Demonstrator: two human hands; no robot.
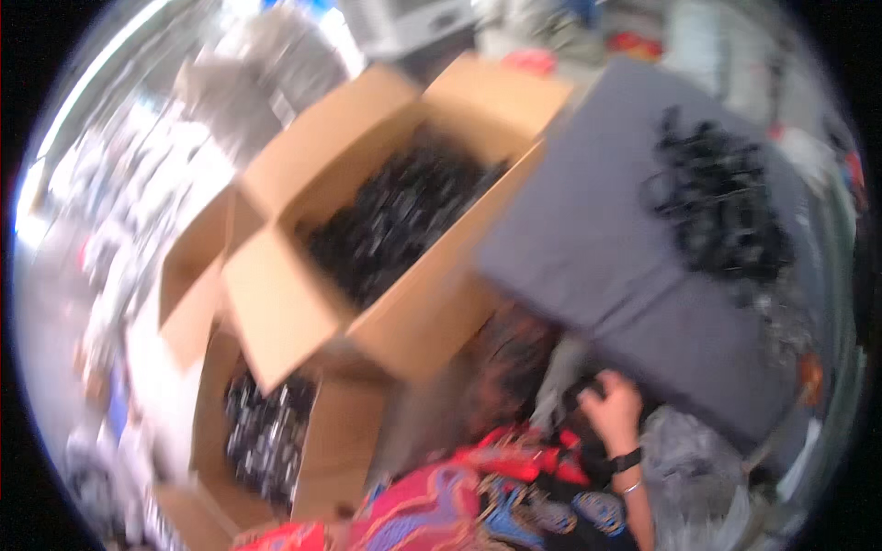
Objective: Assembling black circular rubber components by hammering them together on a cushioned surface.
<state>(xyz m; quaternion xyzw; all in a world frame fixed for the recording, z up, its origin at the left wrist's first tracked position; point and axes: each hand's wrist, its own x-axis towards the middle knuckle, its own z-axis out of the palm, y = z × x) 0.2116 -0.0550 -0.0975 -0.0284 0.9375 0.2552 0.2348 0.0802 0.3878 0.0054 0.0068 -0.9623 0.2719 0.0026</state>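
My right hand (614, 409), with a dark watch band and a thin bangle on its wrist, is beside the near edge of a grey padded table (588, 211). Its fingers are bent around something dark that I cannot make out, because the picture is smeared. A tangled heap of small black pieces (721, 197) lies on the right part of the table. My left hand is out of view. Left of the table, a large open cardboard box (432, 303) holds many black pieces (404, 211), too blurred to name.
A smaller open carton (344, 441) stands nearer on the left, with shiny black pieces (266, 432) inside. Clear plastic bags (694, 459) hang or lie below the table's near edge. White wrapped bundles (138, 202) are piled at the far left. Patterned red cloth (432, 500) covers my lap.
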